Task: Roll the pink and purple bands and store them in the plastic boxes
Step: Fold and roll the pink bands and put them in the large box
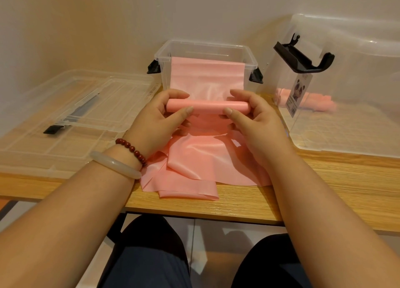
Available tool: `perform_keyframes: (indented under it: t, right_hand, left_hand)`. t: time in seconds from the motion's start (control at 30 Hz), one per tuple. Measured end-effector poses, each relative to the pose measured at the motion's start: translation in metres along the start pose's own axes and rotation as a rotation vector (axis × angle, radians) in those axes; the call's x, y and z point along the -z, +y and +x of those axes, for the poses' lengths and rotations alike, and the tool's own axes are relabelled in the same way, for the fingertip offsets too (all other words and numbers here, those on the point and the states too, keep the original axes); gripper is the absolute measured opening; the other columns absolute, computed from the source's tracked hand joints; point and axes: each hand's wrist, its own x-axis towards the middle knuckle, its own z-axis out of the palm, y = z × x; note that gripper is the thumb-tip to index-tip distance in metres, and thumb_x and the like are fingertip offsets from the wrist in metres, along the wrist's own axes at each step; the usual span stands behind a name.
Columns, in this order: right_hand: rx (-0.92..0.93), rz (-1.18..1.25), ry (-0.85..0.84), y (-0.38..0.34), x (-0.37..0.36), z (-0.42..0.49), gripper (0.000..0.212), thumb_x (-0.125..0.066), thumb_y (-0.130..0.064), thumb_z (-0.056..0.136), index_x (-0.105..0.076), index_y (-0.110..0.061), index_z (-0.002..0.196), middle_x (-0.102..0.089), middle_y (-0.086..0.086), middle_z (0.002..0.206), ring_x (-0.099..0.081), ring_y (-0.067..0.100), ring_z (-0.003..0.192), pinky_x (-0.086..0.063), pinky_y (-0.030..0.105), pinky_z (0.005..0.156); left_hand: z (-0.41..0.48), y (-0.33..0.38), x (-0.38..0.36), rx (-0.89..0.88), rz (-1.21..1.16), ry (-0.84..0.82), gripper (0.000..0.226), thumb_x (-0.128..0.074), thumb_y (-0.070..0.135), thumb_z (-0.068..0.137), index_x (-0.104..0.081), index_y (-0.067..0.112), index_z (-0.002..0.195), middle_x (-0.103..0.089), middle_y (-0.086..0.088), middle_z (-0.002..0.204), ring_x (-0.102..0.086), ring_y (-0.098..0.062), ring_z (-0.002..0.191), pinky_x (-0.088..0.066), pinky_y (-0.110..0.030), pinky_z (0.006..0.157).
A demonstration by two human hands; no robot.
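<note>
Left hand (160, 116) and right hand (249, 116) pinch the pink band's roll (207, 107) at each end, keeping it tight and even between them.

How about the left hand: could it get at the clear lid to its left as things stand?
Probably yes, but not freely: the left hand grips one end of the pink band roll and would have to let go first. The lid lies flat on the table beside it, nothing between.
</note>
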Motion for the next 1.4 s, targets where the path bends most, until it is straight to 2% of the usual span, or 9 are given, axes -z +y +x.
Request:
perform_keyframes:
  t: [0.13, 0.23, 0.47, 0.6, 0.77, 1.0, 1.13, 1.27, 1.4]
  right_hand:
    - [-0.005, -0.055, -0.060, 0.0040, -0.0016, -0.0005, 0.062, -0.070, -0.024, 0.090, -0.041, -0.038, 0.144, -0.050, -0.010, 0.134, -0.060, 0.008, 0.114, -0.054, 0.036, 0.097]
    - [-0.021, 0.017, -0.070, 0.0010, -0.0017, -0.0013, 0.075, -0.070, -0.019, 0.090, -0.029, -0.037, 0.151, -0.043, -0.008, 0.144, -0.058, 0.005, 0.116, -0.055, 0.033, 0.094]
    - [-0.011, 0.011, -0.159, 0.0016, -0.0021, -0.0033, 0.088, -0.068, -0.014, 0.091, -0.014, -0.047, 0.152, -0.048, -0.022, 0.134, -0.063, 0.003, 0.110, -0.056, 0.033, 0.092]
    - [0.071, 0.011, -0.050, -0.0023, 0.0025, -0.0042, 0.076, -0.069, -0.005, 0.089, -0.034, -0.049, 0.140, -0.046, -0.034, 0.119, -0.061, -0.016, 0.091, -0.057, 0.023, 0.082]
    - [0.077, -0.108, 0.055, 0.0024, 0.0027, 0.0000, 0.031, -0.072, -0.009, 0.086, -0.066, -0.028, 0.109, -0.061, -0.002, 0.115, -0.067, 0.017, 0.089, -0.059, 0.028, 0.071]
    - [0.096, -0.069, 0.101, 0.0015, 0.0018, 0.0018, 0.013, -0.069, -0.011, 0.089, -0.069, -0.019, 0.099, -0.068, 0.003, 0.099, -0.066, 0.011, 0.083, -0.053, 0.017, 0.061]
    - [0.092, -0.045, 0.101, -0.0001, 0.0014, 0.0024, 0.011, -0.068, -0.011, 0.090, -0.069, -0.019, 0.099, -0.068, 0.000, 0.097, -0.067, 0.011, 0.085, -0.052, 0.016, 0.062]
    - [0.089, -0.052, 0.114, -0.0005, 0.0018, 0.0024, 0.011, -0.065, -0.012, 0.092, -0.069, -0.015, 0.103, -0.069, 0.001, 0.095, -0.067, 0.006, 0.081, -0.053, 0.016, 0.063]
    - [0.077, -0.019, 0.128, 0.0010, 0.0010, 0.0034, 0.020, -0.066, -0.013, 0.092, -0.062, -0.019, 0.110, -0.067, -0.001, 0.099, -0.069, 0.007, 0.081, -0.055, 0.021, 0.065]
  left_hand:
    - [0.0016, -0.0021, 0.0004, -0.014, 0.012, -0.026, 0.022, -0.056, 0.012, 0.096, -0.052, 0.027, 0.111, -0.068, 0.012, 0.078, -0.065, -0.008, 0.072, -0.059, -0.028, 0.065]
    - [0.0028, -0.0026, 0.0014, -0.017, 0.022, 0.021, 0.017, -0.054, 0.014, 0.097, -0.053, 0.029, 0.105, -0.062, -0.001, 0.082, -0.065, -0.011, 0.071, -0.057, -0.029, 0.064]
    - [0.0031, -0.0021, 0.0014, -0.017, 0.026, 0.029, 0.017, -0.051, 0.014, 0.099, -0.051, 0.030, 0.106, -0.061, -0.006, 0.079, -0.063, -0.009, 0.065, -0.057, -0.025, 0.062]
    - [0.0032, -0.0012, 0.0010, -0.008, -0.014, 0.069, 0.013, -0.051, 0.015, 0.099, -0.055, 0.027, 0.102, -0.062, -0.003, 0.075, -0.062, -0.012, 0.065, -0.056, -0.026, 0.060]
    - [0.0021, -0.0007, 0.0013, -0.004, -0.017, 0.047, 0.007, -0.056, 0.017, 0.096, -0.060, 0.022, 0.098, -0.068, 0.003, 0.077, -0.064, -0.011, 0.069, -0.056, -0.027, 0.060]
    - [0.0015, -0.0019, 0.0055, -0.088, 0.006, 0.206, 0.018, -0.073, 0.016, 0.084, -0.064, 0.028, 0.095, -0.064, -0.005, 0.105, -0.064, -0.014, 0.082, -0.052, -0.019, 0.058]
    - [0.0024, -0.0020, 0.0083, -0.249, 0.240, 0.195, 0.033, -0.079, 0.018, 0.077, -0.062, 0.037, 0.098, -0.045, 0.014, 0.116, -0.053, 0.004, 0.106, -0.050, -0.014, 0.086]
    - [0.0025, -0.0038, 0.0060, -0.221, 0.314, 0.140, 0.037, -0.076, 0.011, 0.080, -0.061, 0.038, 0.101, -0.051, 0.021, 0.106, -0.057, 0.000, 0.097, -0.055, -0.031, 0.086]
    - [0.0026, -0.0041, 0.0056, -0.195, 0.295, 0.180, 0.025, -0.070, 0.013, 0.086, -0.066, 0.032, 0.101, -0.059, 0.020, 0.095, -0.060, -0.005, 0.081, -0.058, -0.030, 0.072]
